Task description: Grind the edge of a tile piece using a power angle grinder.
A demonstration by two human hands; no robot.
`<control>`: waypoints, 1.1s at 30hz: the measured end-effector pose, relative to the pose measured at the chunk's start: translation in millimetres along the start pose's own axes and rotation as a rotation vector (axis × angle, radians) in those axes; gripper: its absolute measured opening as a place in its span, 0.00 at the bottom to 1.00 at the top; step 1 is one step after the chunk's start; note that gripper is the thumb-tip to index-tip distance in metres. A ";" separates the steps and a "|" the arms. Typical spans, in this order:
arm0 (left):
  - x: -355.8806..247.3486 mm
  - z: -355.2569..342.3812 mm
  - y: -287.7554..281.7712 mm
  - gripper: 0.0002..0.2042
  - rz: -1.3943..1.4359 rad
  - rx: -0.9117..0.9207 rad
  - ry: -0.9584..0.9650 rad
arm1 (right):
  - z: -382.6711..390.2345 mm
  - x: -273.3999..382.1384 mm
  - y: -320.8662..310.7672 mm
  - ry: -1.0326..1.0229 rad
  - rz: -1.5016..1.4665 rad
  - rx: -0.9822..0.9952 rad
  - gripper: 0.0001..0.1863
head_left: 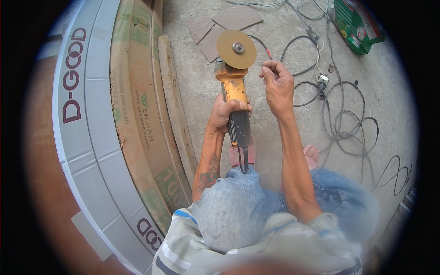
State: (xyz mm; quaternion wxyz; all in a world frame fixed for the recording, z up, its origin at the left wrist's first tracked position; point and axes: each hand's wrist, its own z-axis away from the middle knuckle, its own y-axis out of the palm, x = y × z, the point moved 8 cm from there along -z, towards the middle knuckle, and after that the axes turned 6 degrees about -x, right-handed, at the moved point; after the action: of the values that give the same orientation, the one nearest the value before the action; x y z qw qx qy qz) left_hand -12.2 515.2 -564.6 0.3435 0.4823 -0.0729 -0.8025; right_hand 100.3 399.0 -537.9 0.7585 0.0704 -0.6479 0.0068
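Note:
My left hand (226,114) grips the dark handle of a yellow angle grinder (234,89), held upright over my raised knee. Its round tan disc (236,49) faces up, with a metal nut at the centre. My right hand (277,85) hovers just right of the disc, fingers pinched together near its rim; whether it holds something small I cannot tell. The grinder's black cord (244,160) runs down toward my lap.
Long grey and brown cardboard boxes (96,119) lie along the left, with a wooden plank (176,110) beside them. Tangled black cables (348,119) spread over the concrete floor at the right. Tile pieces (229,20) lie beyond the disc, a green bag (357,23) at top right.

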 end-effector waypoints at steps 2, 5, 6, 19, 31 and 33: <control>1.7 0.1 -0.2 0.18 0.003 0.003 -0.009 | 0.5 1.7 -2.6 -0.023 0.049 -0.025 0.05; -0.9 -0.1 -1.5 0.18 0.030 -0.018 0.008 | 1.0 3.1 -5.2 -0.054 0.124 -0.054 0.05; -0.7 -0.5 -1.5 0.18 0.028 -0.004 0.001 | 1.4 2.0 -4.8 -0.056 0.082 -0.064 0.05; 2.3 -2.4 0.8 0.18 0.068 0.001 -0.014 | 0.3 -12.9 8.3 0.052 -0.252 -0.042 0.05; 7.4 -6.9 -2.5 0.18 0.089 -0.002 -0.030 | -5.9 -29.9 11.3 0.154 -0.177 -0.108 0.07; 8.6 -7.7 -3.3 0.18 0.082 0.006 -0.040 | -7.9 -30.6 10.8 0.157 -0.143 -0.103 0.08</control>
State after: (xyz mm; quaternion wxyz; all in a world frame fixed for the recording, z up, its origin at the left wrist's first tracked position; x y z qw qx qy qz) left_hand -9.9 514.1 -576.3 0.3731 0.4637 -0.1022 -0.7971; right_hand 102.0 413.1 -568.1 0.8079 0.0767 -0.5795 -0.0753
